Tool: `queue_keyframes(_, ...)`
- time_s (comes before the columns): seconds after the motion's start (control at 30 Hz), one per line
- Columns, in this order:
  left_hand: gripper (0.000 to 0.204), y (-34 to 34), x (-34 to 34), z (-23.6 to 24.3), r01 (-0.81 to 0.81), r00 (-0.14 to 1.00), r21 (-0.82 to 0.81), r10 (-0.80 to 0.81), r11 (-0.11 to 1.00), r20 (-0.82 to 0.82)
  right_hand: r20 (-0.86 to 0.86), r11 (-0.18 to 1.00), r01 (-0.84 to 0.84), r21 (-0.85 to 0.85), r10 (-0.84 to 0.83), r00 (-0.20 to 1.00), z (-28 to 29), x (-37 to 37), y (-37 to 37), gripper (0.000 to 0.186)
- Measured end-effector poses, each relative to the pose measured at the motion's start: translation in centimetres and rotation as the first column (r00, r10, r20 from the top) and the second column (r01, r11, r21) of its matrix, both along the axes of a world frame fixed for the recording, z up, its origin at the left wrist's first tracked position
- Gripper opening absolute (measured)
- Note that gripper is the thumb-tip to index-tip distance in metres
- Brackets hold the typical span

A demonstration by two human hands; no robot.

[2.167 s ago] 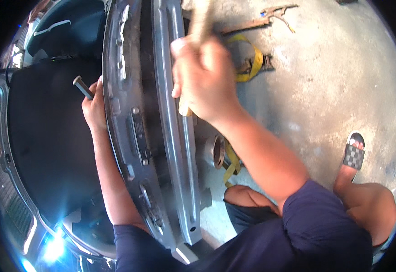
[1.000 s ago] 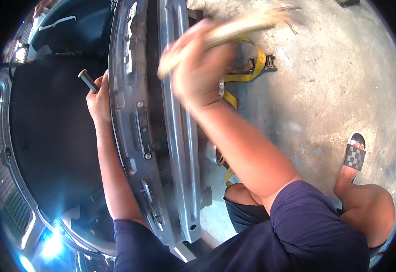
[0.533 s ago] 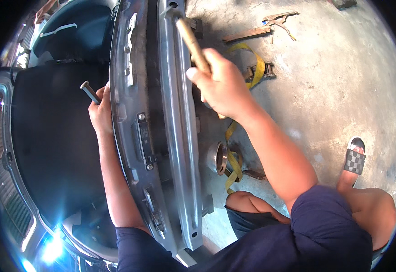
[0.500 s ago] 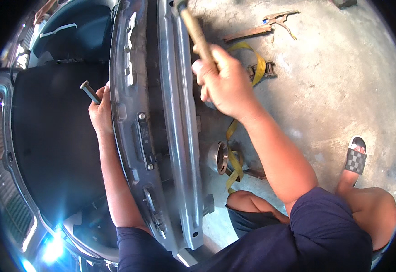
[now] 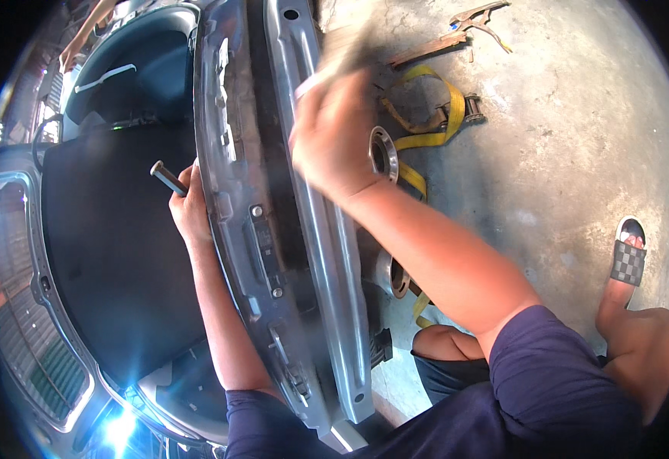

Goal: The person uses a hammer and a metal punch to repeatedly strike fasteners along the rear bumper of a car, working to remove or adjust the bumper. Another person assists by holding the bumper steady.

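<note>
At the inner edge of the car's grey metal end panel (image 5: pixel 231 183), my left hand (image 5: pixel 190 210) is closed round a metal punch-like rod (image 5: pixel 168 177) with a flat, flared end. Its fingertips are partly hidden by the panel. My right hand (image 5: pixel 333 134) is raised over the shiny bumper beam (image 5: pixel 342 306), gripping a hammer by its wooden handle (image 5: pixel 350 50). Motion smears the hand and handle, and the hammer's head cannot be made out. A dark flat board (image 5: pixel 120 245) lies inside the car to the left of my left hand.
On the concrete floor (image 5: pixel 549 153) lie a yellow ratchet strap (image 5: pixel 430 141), a rusty metal strip (image 5: pixel 430 50), a locking clamp (image 5: pixel 478 21) and round metal rings (image 5: pixel 381 153). Another person's arm (image 5: pixel 86 34) shows at the upper left. Bright glare (image 5: pixel 120 428) shines at the lower left.
My right hand has swung left and down with the hammer, toward the bumper beam. My left hand keeps its hold on the rod at the panel edge. The whole view has shifted slightly.
</note>
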State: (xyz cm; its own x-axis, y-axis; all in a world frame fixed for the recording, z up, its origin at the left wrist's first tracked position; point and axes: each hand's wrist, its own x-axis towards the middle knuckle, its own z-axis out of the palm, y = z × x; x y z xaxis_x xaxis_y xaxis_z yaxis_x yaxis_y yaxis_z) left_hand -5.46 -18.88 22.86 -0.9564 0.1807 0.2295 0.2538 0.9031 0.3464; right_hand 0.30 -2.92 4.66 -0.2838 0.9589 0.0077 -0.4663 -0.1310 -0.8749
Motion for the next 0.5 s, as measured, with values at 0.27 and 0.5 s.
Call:
queue_keyframes(0.27,0.041,-1.4,-0.2,0.0,0.003,0.999,-0.042,-0.004,0.999,-0.041,-0.087,0.974,-0.123,-0.19,0.108,0.99,3.3,1.2,2.5,0.022)
queue_keyframes(0.5,0.04,-1.6,-0.3,0.1,0.006,1.0,-0.045,-0.006,0.999,-0.004,-0.018,0.776,-0.608,-0.169,0.614,0.789,2.9,-0.3,0.9,0.03)
